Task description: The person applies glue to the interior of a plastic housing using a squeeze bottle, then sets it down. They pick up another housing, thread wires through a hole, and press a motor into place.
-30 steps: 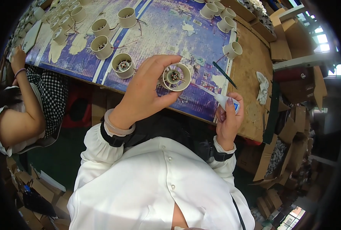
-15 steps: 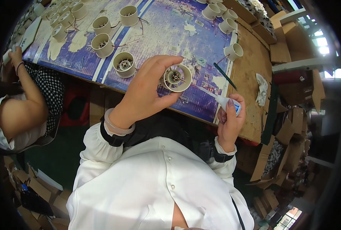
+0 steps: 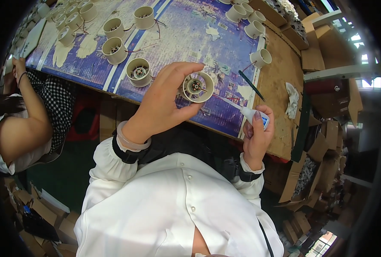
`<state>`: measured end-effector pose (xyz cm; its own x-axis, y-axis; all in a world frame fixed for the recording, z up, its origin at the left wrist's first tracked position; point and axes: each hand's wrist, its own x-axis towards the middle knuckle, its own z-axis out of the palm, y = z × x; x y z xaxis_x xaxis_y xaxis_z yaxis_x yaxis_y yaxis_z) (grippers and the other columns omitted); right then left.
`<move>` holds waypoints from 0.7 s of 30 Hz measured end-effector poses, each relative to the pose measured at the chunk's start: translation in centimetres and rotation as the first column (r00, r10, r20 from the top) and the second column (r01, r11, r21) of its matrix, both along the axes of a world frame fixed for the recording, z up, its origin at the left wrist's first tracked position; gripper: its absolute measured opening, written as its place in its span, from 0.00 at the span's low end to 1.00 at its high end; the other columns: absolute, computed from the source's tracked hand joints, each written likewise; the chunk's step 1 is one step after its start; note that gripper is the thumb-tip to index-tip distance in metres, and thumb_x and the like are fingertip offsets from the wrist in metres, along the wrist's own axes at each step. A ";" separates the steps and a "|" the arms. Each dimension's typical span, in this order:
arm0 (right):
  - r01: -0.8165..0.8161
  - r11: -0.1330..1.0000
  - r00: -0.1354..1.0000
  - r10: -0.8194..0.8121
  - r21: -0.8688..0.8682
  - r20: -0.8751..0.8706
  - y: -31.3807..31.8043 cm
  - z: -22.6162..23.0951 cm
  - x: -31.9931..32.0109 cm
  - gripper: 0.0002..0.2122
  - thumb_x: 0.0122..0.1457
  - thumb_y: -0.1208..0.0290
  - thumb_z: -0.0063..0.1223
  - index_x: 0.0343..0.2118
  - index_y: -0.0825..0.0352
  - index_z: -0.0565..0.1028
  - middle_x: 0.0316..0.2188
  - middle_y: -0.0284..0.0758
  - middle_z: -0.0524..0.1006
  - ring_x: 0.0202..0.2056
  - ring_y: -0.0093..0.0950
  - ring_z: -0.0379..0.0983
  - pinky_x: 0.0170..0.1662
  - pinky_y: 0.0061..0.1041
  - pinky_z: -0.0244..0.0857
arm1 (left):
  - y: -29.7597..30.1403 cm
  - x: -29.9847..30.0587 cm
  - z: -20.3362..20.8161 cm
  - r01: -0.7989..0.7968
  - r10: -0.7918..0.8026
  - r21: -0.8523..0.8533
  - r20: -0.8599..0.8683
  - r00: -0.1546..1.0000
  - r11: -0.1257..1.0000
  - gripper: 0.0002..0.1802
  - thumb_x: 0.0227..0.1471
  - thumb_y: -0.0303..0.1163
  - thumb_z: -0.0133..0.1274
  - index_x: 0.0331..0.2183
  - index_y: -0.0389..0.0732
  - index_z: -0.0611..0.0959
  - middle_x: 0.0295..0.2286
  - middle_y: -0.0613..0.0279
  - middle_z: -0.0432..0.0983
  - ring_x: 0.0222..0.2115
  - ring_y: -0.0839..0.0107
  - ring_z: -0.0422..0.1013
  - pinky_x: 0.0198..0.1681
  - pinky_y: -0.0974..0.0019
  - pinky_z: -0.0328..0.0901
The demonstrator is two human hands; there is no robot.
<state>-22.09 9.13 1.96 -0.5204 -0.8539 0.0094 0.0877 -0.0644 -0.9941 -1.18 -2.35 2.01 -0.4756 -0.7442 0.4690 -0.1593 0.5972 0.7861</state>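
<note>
Housing (image 3: 195, 87) pinched in grip of left hand (image 3: 162, 96) above tabletop (image 3: 177, 43); white bottle (image 3: 249, 113) right of housing, clasped in right hand (image 3: 255, 139), nozzle (image 3: 242, 108) toward it, contact unclear. Best to steady housing, open end in view; probably worth squeezing lightly.

1. You had a gap between the white housing (image 3: 197, 88) in your left hand (image 3: 158, 100) and the white bottle (image 3: 254, 116) in your right hand (image 3: 255, 137); the bottle's thin nozzle jutted into it.
2. Beyond the housing, you had room to pass over the table cover (image 3: 184, 40), between the left cups (image 3: 113, 51) and right cups (image 3: 254, 29).
3. Leftward, a nearer cup (image 3: 138, 73) stood in your way.
4. Past the bottle, you faced a flat-lying green stick (image 3: 251, 85).
</note>
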 end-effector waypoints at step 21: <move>0.085 0.961 0.826 0.079 -0.263 0.558 2.0 -3.1 -4.7 0.19 0.60 0.67 0.47 0.51 0.70 0.63 0.32 0.34 0.70 0.32 0.20 0.65 0.30 0.15 0.59 | -4.2 2.4 3.3 -0.141 0.151 0.113 -0.086 0.985 0.983 0.30 0.39 0.27 0.60 0.47 0.38 0.71 0.40 0.59 0.72 0.41 0.69 0.70 0.45 0.68 0.63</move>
<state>-26.80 11.15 -1.14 -0.5080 -0.8594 -0.0581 0.6203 -0.3182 -0.7169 1.26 -6.53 5.34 -0.3154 -0.8504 0.4211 -0.1611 0.4853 0.8593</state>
